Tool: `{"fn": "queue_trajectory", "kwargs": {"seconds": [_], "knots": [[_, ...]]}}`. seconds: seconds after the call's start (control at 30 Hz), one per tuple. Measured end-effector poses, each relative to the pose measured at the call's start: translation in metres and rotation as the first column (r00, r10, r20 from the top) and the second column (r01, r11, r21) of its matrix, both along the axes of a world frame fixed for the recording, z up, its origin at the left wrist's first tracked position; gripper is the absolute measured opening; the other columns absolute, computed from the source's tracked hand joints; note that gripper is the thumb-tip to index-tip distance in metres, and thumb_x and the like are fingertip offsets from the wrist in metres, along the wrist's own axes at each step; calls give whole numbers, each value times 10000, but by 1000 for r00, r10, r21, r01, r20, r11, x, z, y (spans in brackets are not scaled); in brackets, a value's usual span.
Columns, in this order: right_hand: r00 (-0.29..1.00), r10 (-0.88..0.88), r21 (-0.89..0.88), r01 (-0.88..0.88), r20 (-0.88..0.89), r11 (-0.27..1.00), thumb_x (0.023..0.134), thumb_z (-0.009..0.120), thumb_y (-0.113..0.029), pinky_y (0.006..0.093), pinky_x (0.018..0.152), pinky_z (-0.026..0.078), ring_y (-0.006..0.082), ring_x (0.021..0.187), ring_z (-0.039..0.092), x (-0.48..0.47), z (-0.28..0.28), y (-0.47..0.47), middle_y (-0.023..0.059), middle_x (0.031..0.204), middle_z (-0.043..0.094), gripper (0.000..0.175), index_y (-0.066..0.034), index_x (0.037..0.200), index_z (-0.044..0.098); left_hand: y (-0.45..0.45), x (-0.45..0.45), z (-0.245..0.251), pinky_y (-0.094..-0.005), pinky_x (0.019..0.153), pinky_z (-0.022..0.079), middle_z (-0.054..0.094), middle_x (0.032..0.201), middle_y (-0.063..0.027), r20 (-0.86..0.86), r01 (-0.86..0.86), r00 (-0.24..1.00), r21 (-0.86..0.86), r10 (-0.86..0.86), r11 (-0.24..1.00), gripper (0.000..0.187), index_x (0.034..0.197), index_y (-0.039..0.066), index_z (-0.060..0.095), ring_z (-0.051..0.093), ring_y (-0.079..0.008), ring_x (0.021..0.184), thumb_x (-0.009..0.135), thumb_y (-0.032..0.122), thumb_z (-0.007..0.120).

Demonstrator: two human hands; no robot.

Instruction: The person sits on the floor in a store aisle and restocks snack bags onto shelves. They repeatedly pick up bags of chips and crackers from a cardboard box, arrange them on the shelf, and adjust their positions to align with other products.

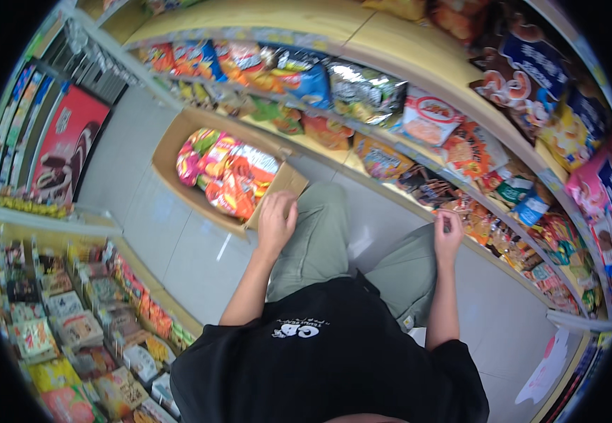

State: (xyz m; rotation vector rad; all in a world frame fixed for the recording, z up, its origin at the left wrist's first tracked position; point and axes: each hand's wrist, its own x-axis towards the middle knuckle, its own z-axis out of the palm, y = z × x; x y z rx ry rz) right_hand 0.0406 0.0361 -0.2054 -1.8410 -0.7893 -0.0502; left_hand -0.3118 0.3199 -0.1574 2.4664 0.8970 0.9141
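An open cardboard box [171,193] stands on the floor to my front left, holding several bright red, orange and pink snack bags [229,174]. My left hand [277,219] lies at the near edge of this box, beside a raised flap [290,180] and close to my left knee. Its fingertips are partly hidden, so a grip on the cardboard cannot be made out. Over my right knee, my right hand [448,235] has curled fingers near the lowest shelf of small packaged snacks [477,227]. Nothing is clearly visible between those fingers.
Curved shelves with snack bags [366,92] run along the front and right, their yellow upper board [284,18] jutting out. Packaged goods [78,330] fill a display at lower left. Behind the box stands a red advertising panel [68,143]. Grey floor tiles [195,264] lie between.
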Motion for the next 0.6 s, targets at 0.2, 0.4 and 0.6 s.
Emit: {"fn": "queue_trajectory", "kwargs": {"seconds": [0.2, 0.4, 0.6], "knots": [[895, -41, 15, 53, -445, 998, 1107, 652, -179, 268, 840, 551, 109, 909, 695, 29, -51, -4, 61, 998, 768, 216, 21, 1059, 720, 28, -34, -39, -500, 1032, 531, 656, 1259, -246, -303, -320, 892, 104, 336, 942, 679, 1465, 2, 490, 641, -405, 1203, 865, 111, 788], [961, -51, -317, -40, -272, 947, 1089, 679, -200, 283, 809, 552, 109, 869, 687, 22, -41, -1, 53, 967, 755, 209, 3, 1100, 730, 46, -40, -73, -477, 830, 613, 707, 1115, -175, -485, -361, 803, 66, 346, 930, 474, 1371, 36, 562, 737, -356, 978, 944, 154, 728], [986, -34, -415, -37, -162, 909, 1065, 691, -180, 307, 786, 563, 141, 822, 689, 14, -30, 9, 82, 927, 734, 199, 12, 1091, 732, 56, -41, -80, -459, 769, 614, 725, 1055, -152, -409, -375, 822, 136, 397, 917, 385, 1330, 62, 607, 746, -342, 914, 960, 124, 692]]}}
